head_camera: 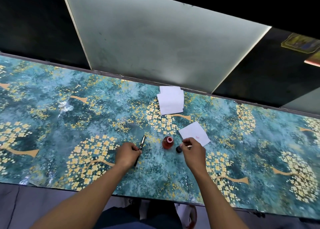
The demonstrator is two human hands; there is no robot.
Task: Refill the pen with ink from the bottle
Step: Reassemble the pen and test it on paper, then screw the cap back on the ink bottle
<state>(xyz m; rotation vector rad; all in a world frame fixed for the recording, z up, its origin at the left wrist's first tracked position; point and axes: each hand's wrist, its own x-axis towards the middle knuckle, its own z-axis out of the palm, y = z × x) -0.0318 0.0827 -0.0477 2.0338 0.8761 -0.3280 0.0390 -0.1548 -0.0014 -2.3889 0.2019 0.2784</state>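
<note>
A black and silver pen (142,141) lies slanted on the table, and my left hand (128,155) grips its middle. To its right stands the small bottle of red ink (167,143), upright with its mouth open. The bottle's black cap (178,149) lies on the table just right of it. My right hand (192,150) hovers beside the cap, its fingers pinched on a small pale piece (189,146) that is too small to identify.
A white tissue (194,132) with a pink stain lies behind my right hand. A stack of white tissues (170,101) sits near the table's far edge. The teal flowered table (69,124) runs wide to both sides. A frosted panel (155,38) rises behind it.
</note>
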